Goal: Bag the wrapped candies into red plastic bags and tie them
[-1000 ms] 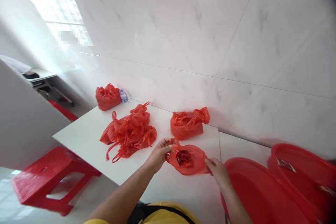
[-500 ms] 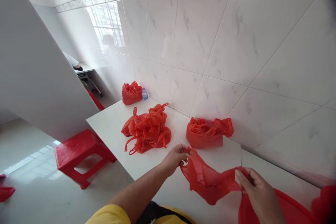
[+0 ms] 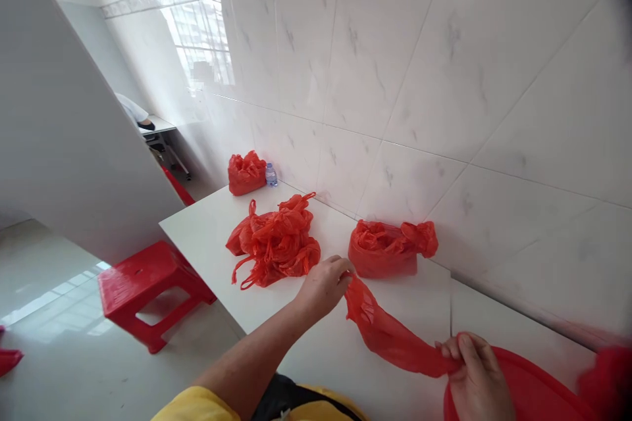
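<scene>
A red plastic bag [image 3: 390,335] is stretched taut above the white table [image 3: 207,237] between my two hands. My left hand [image 3: 323,286] is closed on its upper left end. My right hand [image 3: 476,375] pinches the lower right end, just above a red plastic basin [image 3: 533,395]. A heap of loose red bags [image 3: 276,243] lies left of my left hand. A filled red bag [image 3: 388,250] with a rolled-down rim stands behind it, by the wall.
Another tied red bag [image 3: 245,173] and a small water bottle [image 3: 271,175] sit at the table's far corner. A red stool [image 3: 148,289] stands on the floor at left. A tiled wall [image 3: 444,112] runs behind the table. A white partition [image 3: 64,145] rises at left.
The bag, held bunched near the table a second ago, has been pulled out into a long tight strip. My right hand moved down and right; the view swung left and lower.
</scene>
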The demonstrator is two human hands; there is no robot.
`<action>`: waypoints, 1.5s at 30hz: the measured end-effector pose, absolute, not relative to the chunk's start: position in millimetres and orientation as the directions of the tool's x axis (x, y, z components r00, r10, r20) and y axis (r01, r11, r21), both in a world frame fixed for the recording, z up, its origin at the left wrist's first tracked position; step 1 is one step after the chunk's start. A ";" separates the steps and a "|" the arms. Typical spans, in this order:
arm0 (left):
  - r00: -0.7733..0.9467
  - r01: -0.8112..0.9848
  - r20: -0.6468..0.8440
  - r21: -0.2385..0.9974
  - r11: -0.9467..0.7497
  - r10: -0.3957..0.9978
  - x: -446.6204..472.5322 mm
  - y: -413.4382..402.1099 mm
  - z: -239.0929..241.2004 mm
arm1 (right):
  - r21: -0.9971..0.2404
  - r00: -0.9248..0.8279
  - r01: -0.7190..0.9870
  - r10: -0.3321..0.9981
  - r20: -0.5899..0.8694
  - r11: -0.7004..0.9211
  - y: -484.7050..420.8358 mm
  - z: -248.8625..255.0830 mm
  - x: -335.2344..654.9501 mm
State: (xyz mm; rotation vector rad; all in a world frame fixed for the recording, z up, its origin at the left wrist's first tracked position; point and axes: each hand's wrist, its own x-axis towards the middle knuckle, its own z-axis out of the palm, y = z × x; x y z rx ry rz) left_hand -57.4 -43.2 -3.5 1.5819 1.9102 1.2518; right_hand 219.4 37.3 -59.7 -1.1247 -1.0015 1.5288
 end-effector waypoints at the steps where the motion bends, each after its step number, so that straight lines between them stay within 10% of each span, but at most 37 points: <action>1: -0.318 0.582 0.254 0.812 -0.024 0.914 -57.8 -42.2 -2.3 | -0.946 -0.107 -0.253 0.977 -0.183 -0.205 38.7 -57.7 214.9; 8: -0.218 0.485 0.194 0.872 -0.066 0.956 -42.3 -37.5 1.2 | -0.959 -0.108 -0.196 0.976 -0.187 -0.206 31.5 -37.2 186.9; 15: -0.024 0.314 0.061 0.948 -0.050 0.998 -9.4 -30.7 -13.2 | -0.970 -0.648 0.163 0.722 -0.242 -0.179 14.3 -47.9 156.4; 27: 0.154 0.622 0.063 0.769 -0.147 0.986 5.9 -26.8 -75.3 | -0.885 -0.431 0.015 0.796 -0.425 -0.465 17.7 -88.5 148.3; 37: -0.049 0.493 -0.048 0.868 0.066 0.998 2.9 -17.5 -100.1 | -0.806 -0.571 -0.118 0.704 -0.423 -0.580 25.1 -96.6 175.1; 45: -0.039 0.385 -0.201 0.901 0.201 0.979 6.7 -17.0 -109.5 | -0.931 -0.457 0.300 0.825 -0.332 -0.209 27.9 -98.8 179.0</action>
